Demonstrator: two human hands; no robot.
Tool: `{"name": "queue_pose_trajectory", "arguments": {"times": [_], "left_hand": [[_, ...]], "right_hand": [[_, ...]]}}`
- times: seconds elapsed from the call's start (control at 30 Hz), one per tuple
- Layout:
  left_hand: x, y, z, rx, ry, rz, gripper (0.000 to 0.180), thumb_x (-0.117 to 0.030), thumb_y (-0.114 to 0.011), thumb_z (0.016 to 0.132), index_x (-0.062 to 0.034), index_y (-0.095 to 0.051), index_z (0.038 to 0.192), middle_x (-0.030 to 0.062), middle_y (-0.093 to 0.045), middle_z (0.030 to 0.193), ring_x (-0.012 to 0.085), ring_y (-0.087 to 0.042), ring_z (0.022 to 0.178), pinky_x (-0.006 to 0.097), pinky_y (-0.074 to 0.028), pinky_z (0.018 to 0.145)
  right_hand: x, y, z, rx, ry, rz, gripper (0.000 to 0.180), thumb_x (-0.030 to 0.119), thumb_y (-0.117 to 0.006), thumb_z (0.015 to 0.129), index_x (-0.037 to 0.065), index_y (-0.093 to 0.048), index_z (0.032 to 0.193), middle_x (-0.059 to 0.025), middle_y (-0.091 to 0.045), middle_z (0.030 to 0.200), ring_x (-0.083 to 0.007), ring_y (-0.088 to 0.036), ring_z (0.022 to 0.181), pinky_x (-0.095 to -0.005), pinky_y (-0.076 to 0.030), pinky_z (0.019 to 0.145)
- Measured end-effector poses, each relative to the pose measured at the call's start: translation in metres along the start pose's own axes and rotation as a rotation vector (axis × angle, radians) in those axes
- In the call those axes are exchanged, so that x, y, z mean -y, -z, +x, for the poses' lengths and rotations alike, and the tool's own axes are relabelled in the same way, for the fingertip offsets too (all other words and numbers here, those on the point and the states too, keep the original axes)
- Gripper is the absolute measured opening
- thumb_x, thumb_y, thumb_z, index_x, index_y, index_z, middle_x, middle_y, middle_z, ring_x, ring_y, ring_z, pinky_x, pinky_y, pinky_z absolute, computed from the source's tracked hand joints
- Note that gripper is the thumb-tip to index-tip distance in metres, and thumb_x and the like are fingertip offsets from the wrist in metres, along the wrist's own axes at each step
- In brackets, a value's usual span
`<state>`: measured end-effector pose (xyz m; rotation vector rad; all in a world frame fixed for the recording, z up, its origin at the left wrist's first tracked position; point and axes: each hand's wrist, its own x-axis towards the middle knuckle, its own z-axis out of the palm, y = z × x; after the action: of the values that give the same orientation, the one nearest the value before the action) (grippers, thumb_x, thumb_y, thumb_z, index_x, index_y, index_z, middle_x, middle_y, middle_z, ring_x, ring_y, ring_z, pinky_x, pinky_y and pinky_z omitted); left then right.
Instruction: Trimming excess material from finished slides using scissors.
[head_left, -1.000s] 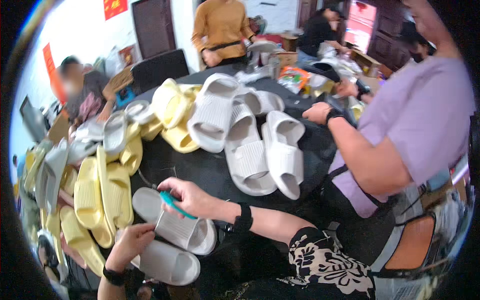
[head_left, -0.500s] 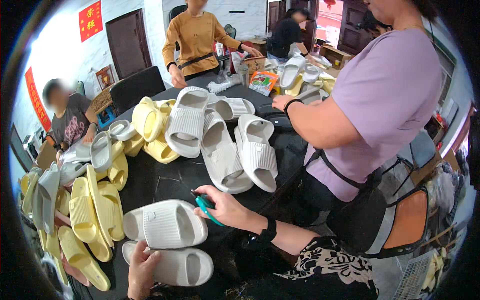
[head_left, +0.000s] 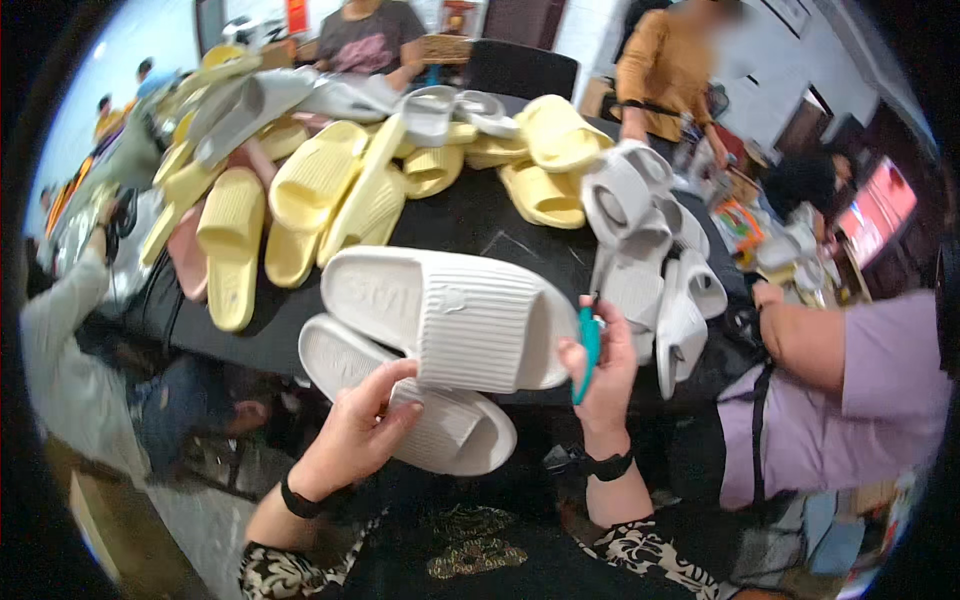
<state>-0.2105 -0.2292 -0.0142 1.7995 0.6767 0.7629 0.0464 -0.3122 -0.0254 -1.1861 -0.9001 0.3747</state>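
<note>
Two light-grey slide slippers are in front of me. The upper slipper [head_left: 475,320] has a ribbed strap with a small raised emblem and overlaps the lower slipper [head_left: 455,430], whose strap is partly covered. My left hand [head_left: 365,425] is closed on the slippers where they meet, thumb over the lower strap. Beside the upper slipper's right end, my right hand [head_left: 605,375] is wrapped round a small hand tool [head_left: 588,355] with teal handles and a dark tip. What kind of tool it is cannot be made out. Its fingers appear to touch or nearly touch the slipper's edge.
Several yellow slippers [head_left: 232,250] and grey slippers lie across the black table [head_left: 470,215]. More grey slippers [head_left: 635,285] are piled to the right. A person in purple [head_left: 890,350] stands at right, one in orange [head_left: 655,75] beyond, and a pale sleeve [head_left: 65,340] is at left.
My view has swung left, so the scene shifts right. The slippers have come closer together, the upper now overlapping the lower. Both hands keep their holds.
</note>
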Motion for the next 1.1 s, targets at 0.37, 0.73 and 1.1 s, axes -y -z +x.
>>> {"name": "queue_pose_trajectory", "arguments": {"times": [0.37, 0.73, 1.1], "left_hand": [[-0.052, 0.060, -0.011, 0.199, -0.275, 0.841, 0.031, -0.004, -0.062, 0.071, -0.0048, -0.053, 0.100, 0.0096, -0.057, 0.073, 0.0270, -0.055, 0.077, 0.039, -0.040, 0.080], [-0.040, 0.062, 0.050, 0.526, -0.522, 1.209, 0.010, -0.010, -0.059, 0.071, -0.0089, -0.055, 0.080, 0.0033, -0.052, 0.073, 0.0220, -0.052, 0.082, 0.050, -0.027, 0.105], [0.002, 0.058, 0.079, 0.660, -0.530, 1.534, 0.013, -0.019, -0.055, 0.073, -0.0080, -0.057, 0.079, 0.0041, -0.053, 0.084, 0.0216, -0.050, 0.099, 0.050, -0.024, 0.109]], "right_hand": [[0.011, 0.017, 0.055, -0.118, 0.127, 0.228, 0.050, 0.008, -0.066, 0.077, 0.000, -0.048, 0.123, -0.0056, -0.057, 0.105, -0.0137, -0.056, 0.086, -0.0265, -0.046, 0.078], [0.002, 0.050, 0.091, -0.237, 0.246, 0.003, 0.052, 0.011, -0.063, 0.077, -0.004, -0.045, 0.124, -0.0109, -0.051, 0.122, -0.0196, -0.049, 0.109, -0.0319, -0.034, 0.098], [-0.005, 0.069, 0.098, -0.034, 0.112, -0.110, 0.054, 0.017, -0.059, 0.079, -0.008, -0.044, 0.124, -0.0116, -0.051, 0.120, -0.0213, -0.049, 0.110, -0.0334, -0.035, 0.098]]}}
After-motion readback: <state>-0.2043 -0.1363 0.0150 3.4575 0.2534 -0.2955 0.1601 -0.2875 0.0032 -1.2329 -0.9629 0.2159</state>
